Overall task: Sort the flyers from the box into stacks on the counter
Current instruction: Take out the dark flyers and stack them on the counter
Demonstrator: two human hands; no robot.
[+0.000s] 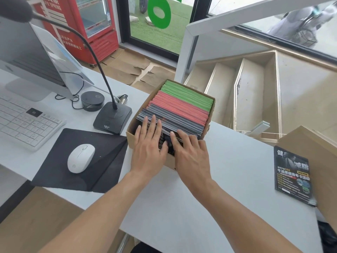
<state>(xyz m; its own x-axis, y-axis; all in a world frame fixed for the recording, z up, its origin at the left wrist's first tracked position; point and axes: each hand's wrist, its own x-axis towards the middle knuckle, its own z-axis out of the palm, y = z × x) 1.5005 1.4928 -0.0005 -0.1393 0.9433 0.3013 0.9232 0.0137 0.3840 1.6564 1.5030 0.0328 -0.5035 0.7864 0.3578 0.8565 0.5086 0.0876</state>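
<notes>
Both bare forearms reach forward side by side, the left hand lying flat with straight, spread fingers, the right hand beside it, fingers extended and thumbs nearly touching.

On the dark flyer stack at your right on the counter you can read large white characters "健" and "减脂", and below them a yellow line "牛油果健身年卡活动"; the smaller print under it is too fine to make out. The microphone base carries a small white logo, too blurred to read. The red cabinet behind the desk shows white letters ending in "SPRING" near its top, plus white Chinese lines lower down that stay unclear.
</notes>
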